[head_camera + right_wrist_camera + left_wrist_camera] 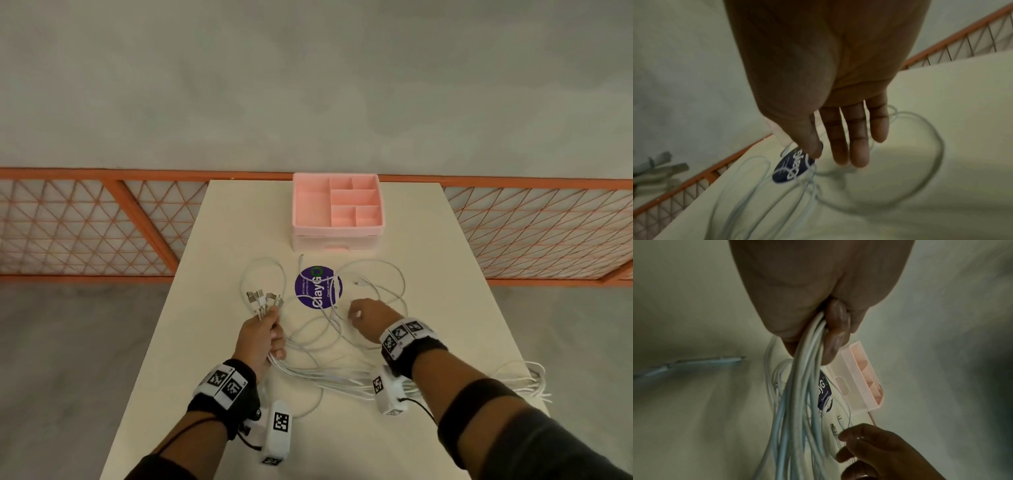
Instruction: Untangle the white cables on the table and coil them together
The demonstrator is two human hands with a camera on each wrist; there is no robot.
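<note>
Several white cables (376, 274) lie in loose tangled loops on the cream table (452, 260). My left hand (265, 334) grips a bundle of them near their ends, and the USB plugs (263, 298) stick out above the fist. In the left wrist view the bundle (801, 394) runs down from the curled fingers (835, 331). My right hand (366, 317) is low over the loops right of the round sticker, with its fingers (849, 146) straight and nothing held. One loose plug (358, 283) lies just beyond it.
A pink compartment organizer (337, 205) stands at the table's far end. A purple round sticker (318, 287) is on the tabletop under the cables. Some cable loops (527, 380) reach the table's right edge. An orange mesh railing (102, 222) runs behind the table.
</note>
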